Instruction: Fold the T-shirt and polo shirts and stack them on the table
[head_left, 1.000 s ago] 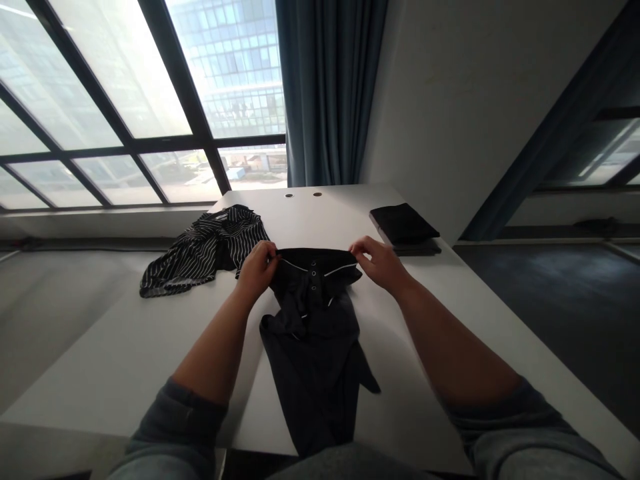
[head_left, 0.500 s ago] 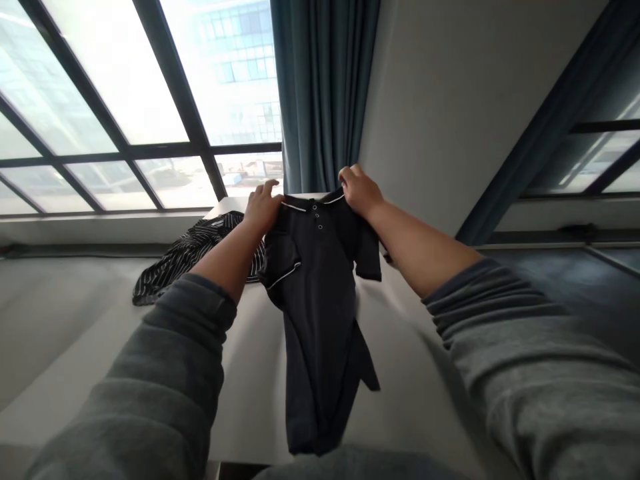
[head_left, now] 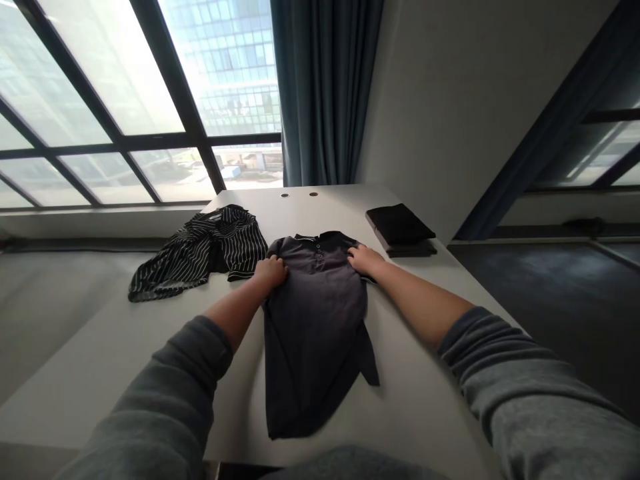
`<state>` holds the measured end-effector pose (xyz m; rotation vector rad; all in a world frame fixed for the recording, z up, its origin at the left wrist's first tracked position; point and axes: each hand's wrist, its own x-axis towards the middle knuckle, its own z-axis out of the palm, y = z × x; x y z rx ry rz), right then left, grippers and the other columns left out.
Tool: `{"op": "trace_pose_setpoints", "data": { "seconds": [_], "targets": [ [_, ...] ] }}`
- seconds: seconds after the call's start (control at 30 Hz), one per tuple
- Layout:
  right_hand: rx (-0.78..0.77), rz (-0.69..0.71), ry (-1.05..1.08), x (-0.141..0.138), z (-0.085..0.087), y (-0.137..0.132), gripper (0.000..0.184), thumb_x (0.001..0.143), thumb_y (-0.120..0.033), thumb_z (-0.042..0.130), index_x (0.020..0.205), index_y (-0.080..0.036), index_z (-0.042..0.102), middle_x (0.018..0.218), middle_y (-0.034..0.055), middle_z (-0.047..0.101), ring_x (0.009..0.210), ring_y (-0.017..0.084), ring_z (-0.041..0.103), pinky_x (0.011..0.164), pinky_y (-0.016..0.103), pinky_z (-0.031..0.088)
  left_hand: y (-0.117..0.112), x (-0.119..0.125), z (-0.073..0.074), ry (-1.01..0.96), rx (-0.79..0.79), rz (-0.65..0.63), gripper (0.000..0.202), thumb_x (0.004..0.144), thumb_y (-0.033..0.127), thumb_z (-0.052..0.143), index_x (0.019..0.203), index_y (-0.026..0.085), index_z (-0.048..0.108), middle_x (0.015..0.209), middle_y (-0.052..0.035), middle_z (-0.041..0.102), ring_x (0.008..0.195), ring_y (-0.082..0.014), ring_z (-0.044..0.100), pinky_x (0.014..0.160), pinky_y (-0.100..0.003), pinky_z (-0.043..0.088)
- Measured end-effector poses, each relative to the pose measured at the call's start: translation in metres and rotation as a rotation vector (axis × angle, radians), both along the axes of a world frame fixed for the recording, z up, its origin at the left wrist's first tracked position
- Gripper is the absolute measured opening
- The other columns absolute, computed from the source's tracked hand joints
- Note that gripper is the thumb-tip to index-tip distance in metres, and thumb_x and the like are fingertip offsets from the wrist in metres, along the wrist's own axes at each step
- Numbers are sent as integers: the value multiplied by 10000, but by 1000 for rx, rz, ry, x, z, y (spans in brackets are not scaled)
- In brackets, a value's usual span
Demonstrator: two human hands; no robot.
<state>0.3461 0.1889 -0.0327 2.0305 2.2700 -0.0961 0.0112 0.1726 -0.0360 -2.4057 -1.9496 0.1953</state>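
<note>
A dark polo shirt [head_left: 315, 320] lies front side up on the white table [head_left: 425, 400], its collar toward the window and its hem toward me. White piping edges the collar, and small buttons run down the placket. My left hand [head_left: 271, 272] is closed on the shirt's left side, just below the shoulder. On the opposite side my right hand [head_left: 365, 259] has its fingers curled on the cloth near the right shoulder and sleeve. Both sleeves are partly hidden by my hands. One corner of cloth sticks out at the lower right.
Left of the polo shirt lies a crumpled black-and-white striped garment [head_left: 200, 250]. A stack of folded dark clothes [head_left: 400, 227] sits at the far right of the table. Two round cable holes are near the table's back edge. A blue curtain [head_left: 327, 93] hangs beyond.
The polo shirt's collar end, held up before, has come down onto the table and nearer to me. Both hands have lowered with it and now sit lower along its sides.
</note>
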Motion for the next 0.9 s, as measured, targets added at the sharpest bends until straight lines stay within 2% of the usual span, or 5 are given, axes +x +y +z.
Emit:
{"op": "trace_pose_setpoints", "data": {
  "seconds": [0.2, 0.5, 0.63, 0.8, 0.9],
  "targets": [
    [-40, -88, 15, 27, -2, 7, 464, 989, -383, 502, 1350, -179, 709, 1408, 194, 644, 1230, 329, 649, 999, 385, 512, 17, -44, -10, -24, 45, 141, 464, 1060, 332, 343, 1376, 163, 638, 1402, -229, 631, 1275, -382, 612, 1066, -542, 427],
    [-106, -22, 25, 40, 5, 1, 442, 833, -251, 659, 1271, -196, 691, 1287, 160, 722, 1150, 334, 680, 902, 378, 516, 20, -103, -20, -164, 49, 145, 590, 1064, 529, 317, 1611, 330, 421, 1669, -85, 412, 1400, -326, 538, 1099, -448, 474],
    [-69, -13, 51, 44, -3, -18, 356, 845, -190, 595, 1189, -185, 682, 1269, 161, 705, 1113, 316, 673, 887, 369, 504, 17, -130, -19, -296, 121, 224, 612, 1062, 511, 319, 1630, 296, 393, 1628, -130, 463, 1394, -331, 537, 1118, -478, 459],
    [226, -2, 206, 50, -34, -53, 333, 880, -137, 462, 1146, -187, 657, 1286, 144, 668, 1151, 282, 624, 967, 357, 481, 12, -160, -20, -97, 321, 391, 415, 990, 479, 513, 1337, 322, 678, 1707, -111, 337, 1570, -441, 231, 1183, -686, 269],
    [378, 2, 307, 52, -49, -62, 304, 869, -138, 467, 1094, -204, 660, 1219, 132, 686, 1129, 289, 614, 978, 368, 482, 15, -174, -15, -145, 253, 492, 426, 981, 427, 518, 1354, 287, 669, 1601, -196, 445, 1430, -464, 444, 1073, -646, 424]
  ]
}}
